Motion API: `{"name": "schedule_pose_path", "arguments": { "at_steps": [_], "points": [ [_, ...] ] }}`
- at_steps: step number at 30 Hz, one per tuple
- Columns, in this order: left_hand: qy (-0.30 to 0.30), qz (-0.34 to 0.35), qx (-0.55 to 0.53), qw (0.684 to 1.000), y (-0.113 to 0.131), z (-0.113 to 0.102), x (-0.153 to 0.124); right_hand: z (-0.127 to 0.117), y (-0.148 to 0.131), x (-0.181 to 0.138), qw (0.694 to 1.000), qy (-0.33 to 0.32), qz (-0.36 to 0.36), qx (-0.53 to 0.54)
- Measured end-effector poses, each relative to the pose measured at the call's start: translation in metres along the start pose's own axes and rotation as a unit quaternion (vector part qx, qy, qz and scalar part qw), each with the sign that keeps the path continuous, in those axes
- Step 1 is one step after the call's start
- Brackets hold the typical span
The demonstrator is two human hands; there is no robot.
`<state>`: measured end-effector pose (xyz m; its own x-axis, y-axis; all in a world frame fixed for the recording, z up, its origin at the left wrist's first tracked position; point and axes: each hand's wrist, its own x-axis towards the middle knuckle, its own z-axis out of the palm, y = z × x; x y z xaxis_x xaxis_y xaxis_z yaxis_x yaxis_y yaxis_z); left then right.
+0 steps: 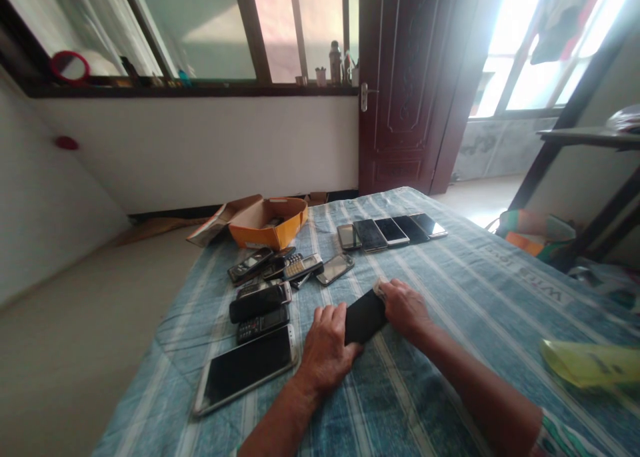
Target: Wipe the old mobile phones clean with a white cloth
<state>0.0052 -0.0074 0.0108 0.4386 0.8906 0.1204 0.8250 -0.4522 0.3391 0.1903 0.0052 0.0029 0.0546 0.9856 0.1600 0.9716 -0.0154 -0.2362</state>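
A black phone (364,316) lies on the blue striped cloth (450,297) in front of me. My left hand (325,350) grips its near end with fingers curled over the edge. My right hand (406,307) is closed at its far end, pressing a small pale cloth (381,286) against the phone. To the left lie a large white-edged phone (247,369) and a heap of old keypad phones (267,280). A row of several smartphones (393,232) lies further back.
An open orange cardboard box (270,222) sits at the cloth's far left corner. A yellow-green plastic bag (593,362) lies at the right. A dark door (410,84) and a window sill with bottles (336,64) are behind. Bare floor runs along the left.
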Motion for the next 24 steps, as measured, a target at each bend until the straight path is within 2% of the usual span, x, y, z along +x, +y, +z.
{"name": "schedule_pose_path", "arguments": {
  "at_steps": [4, 11, 19, 24],
  "points": [
    [-0.004, -0.005, 0.008, 1.0, 0.001, -0.002, -0.002, 0.002, -0.005, 0.002, 0.999, 0.017, -0.031, -0.002],
    [-0.016, -0.021, 0.026, 0.999, 0.007, -0.004, -0.002, 0.003, 0.008, -0.034, 0.999, -0.012, -0.037, -0.034],
    [-0.028, -0.007, 0.051, 0.998, 0.008, -0.005, -0.004, -0.001, -0.006, -0.006, 0.999, -0.01, -0.022, -0.037],
    [-0.025, -0.002, 0.057, 0.998, 0.009, -0.004, -0.006, -0.001, -0.007, -0.021, 0.997, -0.019, -0.044, -0.061]
  ]
}}
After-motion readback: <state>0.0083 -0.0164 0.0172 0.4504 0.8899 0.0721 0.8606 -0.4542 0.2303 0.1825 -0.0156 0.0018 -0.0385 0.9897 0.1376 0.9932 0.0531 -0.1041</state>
